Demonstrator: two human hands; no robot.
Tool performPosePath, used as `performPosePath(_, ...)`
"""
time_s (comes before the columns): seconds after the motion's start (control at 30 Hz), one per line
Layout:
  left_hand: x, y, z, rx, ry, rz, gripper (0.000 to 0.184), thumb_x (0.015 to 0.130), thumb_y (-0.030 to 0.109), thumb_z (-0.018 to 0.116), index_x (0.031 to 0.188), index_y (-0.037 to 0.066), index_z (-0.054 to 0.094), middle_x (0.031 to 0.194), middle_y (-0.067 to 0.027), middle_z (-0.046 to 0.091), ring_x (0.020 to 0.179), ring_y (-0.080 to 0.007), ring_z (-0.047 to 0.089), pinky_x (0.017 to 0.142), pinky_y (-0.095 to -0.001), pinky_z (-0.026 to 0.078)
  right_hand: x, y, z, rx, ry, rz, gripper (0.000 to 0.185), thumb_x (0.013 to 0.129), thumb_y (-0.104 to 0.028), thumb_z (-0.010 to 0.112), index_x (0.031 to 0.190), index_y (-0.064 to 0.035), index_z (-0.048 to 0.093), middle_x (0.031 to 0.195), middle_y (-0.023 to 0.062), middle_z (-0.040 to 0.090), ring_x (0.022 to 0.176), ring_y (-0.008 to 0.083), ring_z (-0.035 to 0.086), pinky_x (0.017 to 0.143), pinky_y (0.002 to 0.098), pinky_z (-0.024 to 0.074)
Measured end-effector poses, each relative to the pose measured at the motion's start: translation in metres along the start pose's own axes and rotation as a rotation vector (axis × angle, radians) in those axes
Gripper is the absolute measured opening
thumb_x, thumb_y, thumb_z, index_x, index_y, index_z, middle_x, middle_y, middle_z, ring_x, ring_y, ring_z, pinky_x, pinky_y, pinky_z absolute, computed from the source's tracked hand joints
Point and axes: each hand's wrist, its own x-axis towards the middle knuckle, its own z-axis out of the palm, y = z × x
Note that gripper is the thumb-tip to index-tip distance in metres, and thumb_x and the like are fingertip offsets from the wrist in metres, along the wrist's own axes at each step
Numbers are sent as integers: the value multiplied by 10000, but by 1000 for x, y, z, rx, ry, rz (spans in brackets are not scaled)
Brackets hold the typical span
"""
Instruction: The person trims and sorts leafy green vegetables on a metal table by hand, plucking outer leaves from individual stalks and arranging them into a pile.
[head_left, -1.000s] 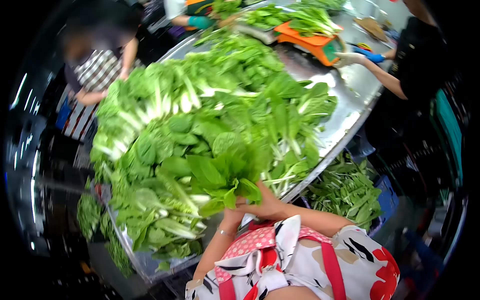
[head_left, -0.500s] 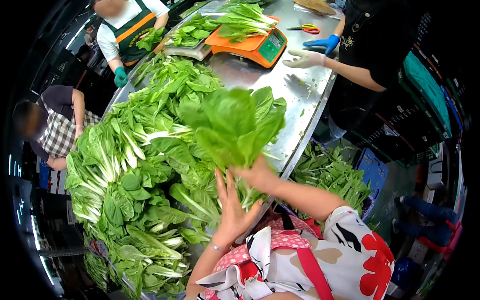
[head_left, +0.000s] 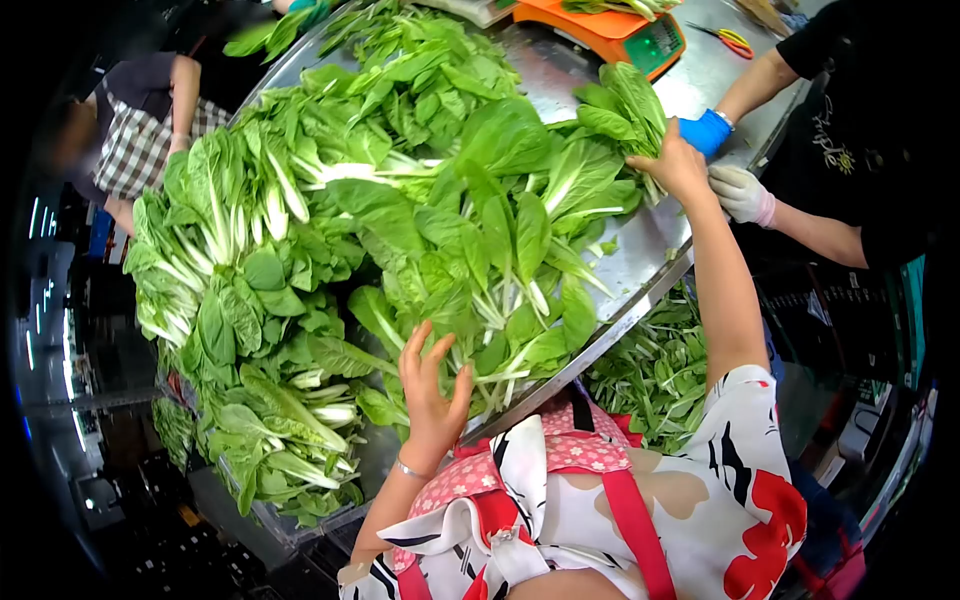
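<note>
At upper right, the person's right hand (head_left: 684, 168) has its fingers closed round a leafy bunch (head_left: 622, 108); the left hand (head_left: 432, 402) (lower centre), fingers spread and empty, hovers by piled greens (head_left: 385, 215).

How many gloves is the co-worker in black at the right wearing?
2: a blue glove beside the camera wearer's right hand, and a white glove just below it in the picture. Both are in view.

The right hand (head_left: 682, 168) hides part of the leafy bunch (head_left: 625, 108), and the top edge crops the orange scale (head_left: 592, 36).
</note>
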Motion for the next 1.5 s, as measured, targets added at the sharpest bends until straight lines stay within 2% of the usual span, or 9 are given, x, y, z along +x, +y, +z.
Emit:
performPosePath(0.17, -14, -17, 4, 306, -171, 70, 590, 668, 334, 698, 1190, 154, 491, 1370, -193, 230, 1279, -383, 154, 1019, -510, 94, -66, -19, -1, -113, 584, -220, 704, 681, -295, 694, 1217, 12, 355, 1136, 181, 496, 1007, 347, 496, 825, 421, 396)
performPosePath(0.3, -33, -30, 2, 396, -180, 37, 649, 660, 346, 699, 1204, 89, 456, 1348, -209, 255, 1267, -394, 168, 1018, -512, 109, -139, -60, 6, 468, 260, -521, 301, 743, -188, 643, 976, -11, 573, 967, 152, 580, 933, 296, 525, 832, 374, 387)
performPosePath(0.43, -57, -50, 2, 396, -103, -12, 691, 683, 355, 673, 1156, -77, 414, 1294, -243, 310, 1250, -388, 211, 1020, -475, 160, -210, -105, 47, 421, 72, -773, 193, 714, -197, 658, 822, -40, 626, 827, 93, 605, 804, 243, 541, 724, 349, 395)
performPosePath(0.9, -21, -52, -11, 185, 149, 131, 562, 666, 234, 669, 1135, 3, 465, 1062, -156, 458, 1002, -309, 408, 933, -427, 245, -236, -135, 78, 303, 150, -568, 157, 709, -158, 646, 716, -24, 566, 664, 93, 556, 664, 253, 547, 630, 349, 411)
performPosePath(0.97, -21, -61, -5, 163, 104, 65, 552, 677, 225, 659, 1146, 13, 460, 1042, -145, 462, 989, -300, 411, 940, -426, 234, -240, -138, 66, 711, -52, -235, 193, 710, -185, 638, 734, -1, 583, 691, 106, 599, 623, 250, 575, 585, 345, 436)
performPosePath(1.1, -42, -76, -11, 149, 73, 182, 357, 675, 93, 618, 1026, 64, 560, 898, -93, 505, 906, -265, 448, 894, -397, 287, -234, -127, 70, 904, -105, -153, 168, 766, -156, 624, 769, 9, 589, 699, 89, 619, 589, 148, 571, 541, 263, 441)
performPosePath(1.23, -55, -86, -19, 138, 19, 296, 259, 636, 38, 587, 894, 56, 602, 871, -92, 507, 901, -275, 461, 884, -423, 325, -235, -125, 65, 1446, -420, 67, 165, 814, -99, 572, 923, 21, 549, 787, 70, 626, 667, 103, 564, 573, 203, 428)
performPosePath(1.37, -54, -82, -30, 132, -133, 248, 286, 641, 30, 554, 925, 46, 588, 902, -106, 511, 919, -284, 467, 957, -446, 293, -239, -120, 69, 1550, -530, 73, 200, 814, -88, 568, 978, 19, 522, 834, 68, 624, 725, 98, 568, 565, 200, 404)
performPosePath(1.5, -42, -63, -25, 36, 5, 213, 339, 673, 75, 571, 1011, 46, 557, 992, -113, 517, 1005, -290, 450, 961, -445, 281, -252, -116, 69, 1079, -365, -268, 173, 785, -138, 600, 911, -19, 607, 829, 81, 634, 728, 197, 598, 645, 300, 459)
